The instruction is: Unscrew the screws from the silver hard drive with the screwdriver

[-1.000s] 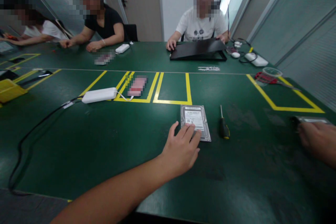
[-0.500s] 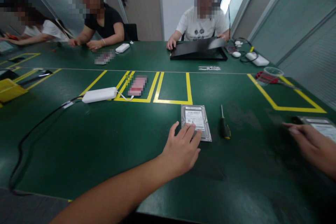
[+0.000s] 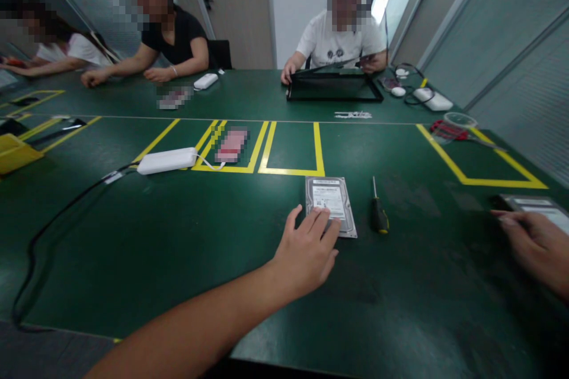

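A silver hard drive [image 3: 329,195] with a white label lies flat on the green table in front of me. My left hand [image 3: 309,246] rests with spread fingers over its near edge, the fingertips on the label. To the right of this drive lies a screwdriver [image 3: 379,216] with a black and yellow handle, its shaft pointing away from me. At the far right, my right hand [image 3: 536,246] is close by the near side of a second hard drive [image 3: 540,206]. Its index finger is stretched out with the thumb near it; the other fingers are mostly hidden.
Yellow tape outlines mark the table [image 3: 222,284]. A white power bank [image 3: 166,160] has a black cable and a lead to a blurred pink phone [image 3: 232,146]. A clear cup [image 3: 460,121] stands at right. Across the table, a person handles a black frame [image 3: 335,87]; two others sit left.
My right hand has shifted slightly to the right along the second drive. My left hand stays on the first drive. The person opposite has tilted the panel above the black frame.
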A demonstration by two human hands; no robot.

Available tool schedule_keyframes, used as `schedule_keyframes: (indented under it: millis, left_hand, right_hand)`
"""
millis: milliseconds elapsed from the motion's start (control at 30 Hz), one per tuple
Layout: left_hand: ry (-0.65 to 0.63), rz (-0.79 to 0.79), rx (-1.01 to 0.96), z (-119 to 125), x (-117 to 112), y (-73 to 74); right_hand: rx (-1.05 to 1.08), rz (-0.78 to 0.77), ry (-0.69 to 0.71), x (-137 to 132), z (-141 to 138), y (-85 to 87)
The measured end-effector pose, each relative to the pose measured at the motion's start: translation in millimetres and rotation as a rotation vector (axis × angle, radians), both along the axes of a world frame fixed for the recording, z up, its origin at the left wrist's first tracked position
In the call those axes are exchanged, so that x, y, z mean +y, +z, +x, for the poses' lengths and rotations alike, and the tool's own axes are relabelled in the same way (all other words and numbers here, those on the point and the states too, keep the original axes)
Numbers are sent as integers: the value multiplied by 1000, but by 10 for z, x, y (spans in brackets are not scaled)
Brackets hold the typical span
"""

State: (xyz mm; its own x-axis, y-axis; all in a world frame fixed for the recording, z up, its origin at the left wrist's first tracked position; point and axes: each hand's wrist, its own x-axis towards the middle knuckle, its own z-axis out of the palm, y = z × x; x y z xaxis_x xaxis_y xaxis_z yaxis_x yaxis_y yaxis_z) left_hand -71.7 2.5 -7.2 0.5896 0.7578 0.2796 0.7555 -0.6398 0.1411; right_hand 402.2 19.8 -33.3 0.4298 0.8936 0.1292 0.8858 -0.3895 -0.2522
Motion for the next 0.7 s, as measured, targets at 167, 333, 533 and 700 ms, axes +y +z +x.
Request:
schedule_keyframes:
  millis: [167, 333, 533, 700]
  left_hand:
    - [7, 6, -1, 2, 2, -3]
    - [-1, 3, -8, -1, 1, 2]
    - [-1, -10, -15, -6, 0, 7]
    - [-7, -33, -26, -8, 2, -4]
  right_hand:
    - [10, -20, 14, 10, 99, -10]
    - [-7, -21, 82, -25, 153, -17]
    - [-10, 37, 135, -42, -164, 197]
    - [52, -4, 101, 23, -852, 549]
